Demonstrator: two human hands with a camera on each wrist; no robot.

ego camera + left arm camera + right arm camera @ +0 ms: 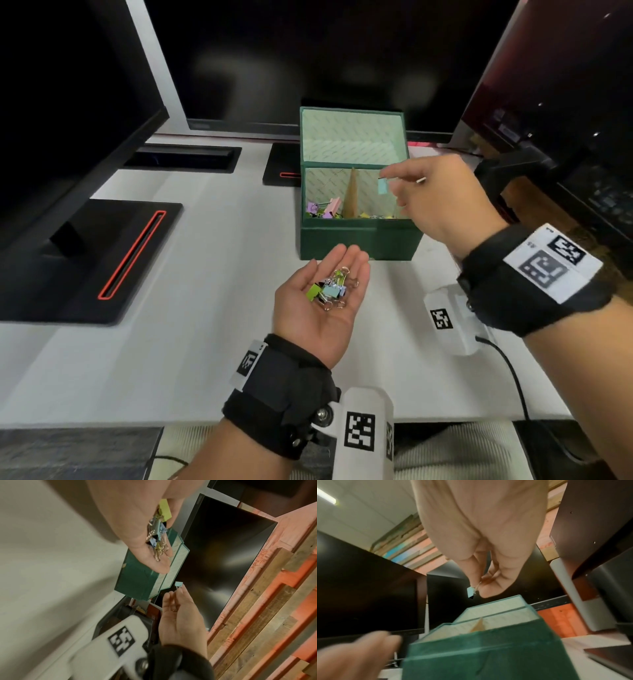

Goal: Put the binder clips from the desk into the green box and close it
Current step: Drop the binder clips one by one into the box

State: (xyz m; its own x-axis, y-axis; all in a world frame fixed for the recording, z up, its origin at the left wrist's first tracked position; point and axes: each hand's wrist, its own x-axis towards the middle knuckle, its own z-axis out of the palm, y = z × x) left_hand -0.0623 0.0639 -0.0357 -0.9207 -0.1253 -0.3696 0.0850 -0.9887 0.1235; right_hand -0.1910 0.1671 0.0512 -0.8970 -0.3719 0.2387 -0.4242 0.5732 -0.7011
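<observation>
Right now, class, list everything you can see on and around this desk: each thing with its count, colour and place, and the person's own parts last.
Green box: one, dark green outside, pale lining, centre of desk, lid open and standing up behind.
Divider: one, tan, upright inside the box.
Clips in box: several, purple, pink, yellow, on the box floor, both sides of the divider.
Clips in palm: a small heap, green, blue, purple, wire handles.
Blue clip: one, light blue, above the box's right compartment.
Monitors: three, black, left, behind and right.
Desk: one, white.
Left hand: palm up, cupping the heap.
Right hand: pinching the blue clip's handle.
</observation>
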